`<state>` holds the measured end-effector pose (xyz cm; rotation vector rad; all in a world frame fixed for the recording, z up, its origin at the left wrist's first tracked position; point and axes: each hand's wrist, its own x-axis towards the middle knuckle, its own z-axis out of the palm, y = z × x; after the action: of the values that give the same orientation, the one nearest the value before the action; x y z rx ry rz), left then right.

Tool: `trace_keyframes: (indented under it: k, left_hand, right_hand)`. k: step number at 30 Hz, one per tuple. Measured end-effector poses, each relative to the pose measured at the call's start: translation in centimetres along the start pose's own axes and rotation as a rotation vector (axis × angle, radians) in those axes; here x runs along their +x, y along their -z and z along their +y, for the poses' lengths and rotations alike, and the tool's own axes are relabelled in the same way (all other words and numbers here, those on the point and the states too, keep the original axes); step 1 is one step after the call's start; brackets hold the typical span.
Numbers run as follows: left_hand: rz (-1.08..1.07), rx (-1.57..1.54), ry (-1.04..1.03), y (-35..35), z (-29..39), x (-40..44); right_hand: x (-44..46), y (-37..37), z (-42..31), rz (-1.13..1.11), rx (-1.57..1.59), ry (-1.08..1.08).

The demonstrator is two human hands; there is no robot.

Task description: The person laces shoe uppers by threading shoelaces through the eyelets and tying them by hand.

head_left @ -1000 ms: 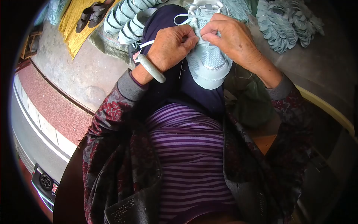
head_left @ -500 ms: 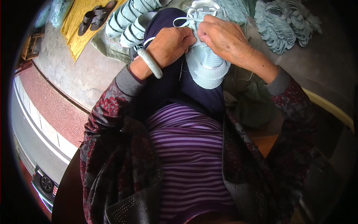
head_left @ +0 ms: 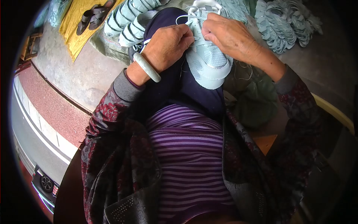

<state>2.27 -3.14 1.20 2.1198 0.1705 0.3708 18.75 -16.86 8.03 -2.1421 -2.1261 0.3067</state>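
A pale blue sneaker (head_left: 209,71) rests on my dark-trousered lap, toe toward me. Its pale shoelace (head_left: 181,17) makes a loop at the left of the lacing area. At the shoe's left edge, my left hand (head_left: 167,48) is closed in a pinch, with a light bit of lace at the fingertips. Over the eyelets on the right side, my right hand (head_left: 233,39) pinches the lace, its curled fingers hiding the exact grip. A pale bangle (head_left: 147,67) circles my left wrist.
Bundles of pale blue shoe pieces lie ahead at left (head_left: 130,18) and right (head_left: 278,28). Dark sandals (head_left: 95,16) sit on a yellow cloth (head_left: 71,35). A wooden stool (head_left: 31,46) stands far left. Loose threads (head_left: 246,71) hang right of the shoe.
My right hand has shifted slightly right and its fingers have moved along the lacing. My left hand has drawn a little to the left. The shoe has barely moved.
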Motion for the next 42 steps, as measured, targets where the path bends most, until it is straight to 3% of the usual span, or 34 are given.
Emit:
trace_keyframes:
  k: [14,20,23,25,27,29,30,31,33,35,38,42]
  left_hand:
    - [-0.057,-0.078,0.15,-0.9,0.1,0.3]
    - [-0.141,-0.081,0.206,0.2,0.1,0.7]
    - [-0.122,-0.081,0.175,0.5,0.1,0.2]
    - [-0.076,-0.082,0.167,0.7,0.1,0.0]
    - [-0.087,-0.082,0.191,0.8,0.3,-0.3]
    - [0.145,-0.022,-0.007,0.4,0.4,-0.5]
    - [0.189,0.022,-0.008,0.3,1.0,-0.7]
    - [0.185,0.023,-0.01,0.5,1.5,-0.8]
    - [0.359,0.443,-0.276,1.0,2.3,-1.1]
    - [0.322,0.303,-0.168,0.4,2.9,-2.6]
    - [0.164,0.138,-0.005,-0.3,4.0,-3.4]
    - [0.159,0.125,-0.04,-1.3,3.0,-2.7]
  right_hand:
    - [-0.5,-1.0,-0.4,0.106,0.136,-0.022]
    - [0.0,0.8,-0.7,0.033,-0.032,0.041]
    - [-1.4,3.2,0.3,-0.111,-0.295,0.067]
    - [-4.1,4.6,5.7,0.137,-0.235,0.268]
    - [-6.0,6.5,9.8,0.349,-0.426,0.379]
    - [-6.0,10.1,8.6,0.19,-0.568,0.055]
    - [-6.2,11.3,8.2,0.132,-0.617,-0.055]
    - [-6.6,11.4,8.5,0.137,-0.362,-0.144]
    - [-6.9,11.1,8.8,0.143,-0.103,-0.226]
    - [-6.6,10.0,8.4,0.159,0.918,-0.619]
    - [-5.2,9.5,7.2,0.216,1.208,-0.561]
    - [-3.2,8.9,5.9,0.377,1.675,-0.455]
